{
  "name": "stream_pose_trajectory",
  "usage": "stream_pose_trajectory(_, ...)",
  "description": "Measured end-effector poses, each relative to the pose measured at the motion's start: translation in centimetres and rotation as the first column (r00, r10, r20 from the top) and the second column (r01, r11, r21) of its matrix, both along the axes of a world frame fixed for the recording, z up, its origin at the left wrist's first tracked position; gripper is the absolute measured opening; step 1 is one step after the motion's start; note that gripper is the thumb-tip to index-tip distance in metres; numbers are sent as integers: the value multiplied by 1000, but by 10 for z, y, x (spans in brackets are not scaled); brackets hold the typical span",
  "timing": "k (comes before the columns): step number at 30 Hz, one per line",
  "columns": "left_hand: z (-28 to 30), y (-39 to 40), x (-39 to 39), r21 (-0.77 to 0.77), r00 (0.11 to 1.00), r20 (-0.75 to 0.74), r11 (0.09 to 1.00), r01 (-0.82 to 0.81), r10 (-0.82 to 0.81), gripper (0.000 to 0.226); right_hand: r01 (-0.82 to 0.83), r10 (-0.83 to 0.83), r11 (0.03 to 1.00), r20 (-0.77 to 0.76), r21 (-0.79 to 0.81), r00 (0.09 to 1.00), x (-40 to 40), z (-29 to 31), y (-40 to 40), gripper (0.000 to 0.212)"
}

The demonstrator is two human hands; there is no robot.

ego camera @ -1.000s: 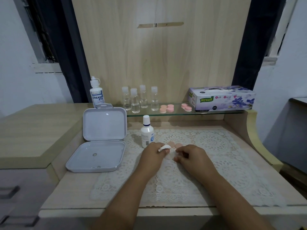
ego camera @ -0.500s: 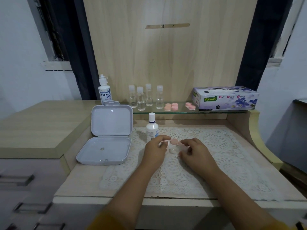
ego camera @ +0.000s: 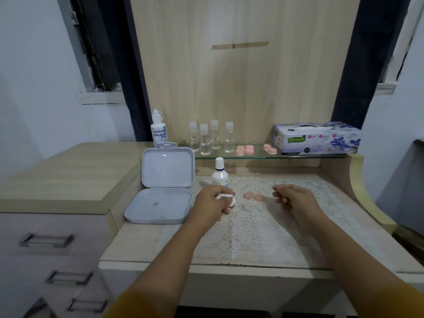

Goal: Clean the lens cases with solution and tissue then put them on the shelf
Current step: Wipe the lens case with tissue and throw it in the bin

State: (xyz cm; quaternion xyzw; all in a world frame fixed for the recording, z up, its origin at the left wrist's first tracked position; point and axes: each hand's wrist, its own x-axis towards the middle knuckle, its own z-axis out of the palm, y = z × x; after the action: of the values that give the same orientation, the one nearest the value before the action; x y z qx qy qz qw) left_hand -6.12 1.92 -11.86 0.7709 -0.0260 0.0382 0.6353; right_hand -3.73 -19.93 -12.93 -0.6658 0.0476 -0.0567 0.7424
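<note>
On the lace mat (ego camera: pixel 263 226), a pale pink lens case (ego camera: pixel 253 196) lies flat, two round lids side by side, with its clear base (ego camera: pixel 252 207) just in front. Left of the case, the left hand (ego camera: pixel 212 203) pinches a wad of white tissue (ego camera: pixel 223 196) and a pink piece. Right of the case, the right hand (ego camera: pixel 293 199) hangs loosely curled, holding nothing. Behind the case stands a solution bottle (ego camera: pixel 219 174); further back, the glass shelf (ego camera: pixel 298 155) carries more pink cases (ego camera: pixel 245 149), four vials (ego camera: pixel 210 138) and a tissue box (ego camera: pixel 317 137).
</note>
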Motion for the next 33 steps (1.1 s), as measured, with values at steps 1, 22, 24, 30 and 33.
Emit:
stream_pose_trajectory(1, -2, 3, -4, -16, 1000, -23, 1000, 5, -5, 16, -28, 28, 999, 9, -43, 1000, -1, 0, 2, 12)
stream_pose_trajectory(22, -20, 92, -83, -107, 994, 31, 989, -100, 104, 13, -481, 527, 794, 25, -372, 850, -68, 8, 142, 10)
stream_pose_trajectory(24, -22, 106, -92, -114, 991, 12, 985, -130, 132, 15, -515, 566, 769, 29, -379, 824, -72, 9, 158, 10)
stream_pose_trajectory(30, -26, 161, -119, -320, 972, -27, 919, -230, 234, 20, -595, 665, 676, 13, -435, 747, -89, 11, 218, 5)
stream_pose_trajectory(33, -32, 190, -136, -271, 951, -16, 915, -300, 307, 16, -620, 701, 627, -6, -472, 713, -101, 8, 252, 5)
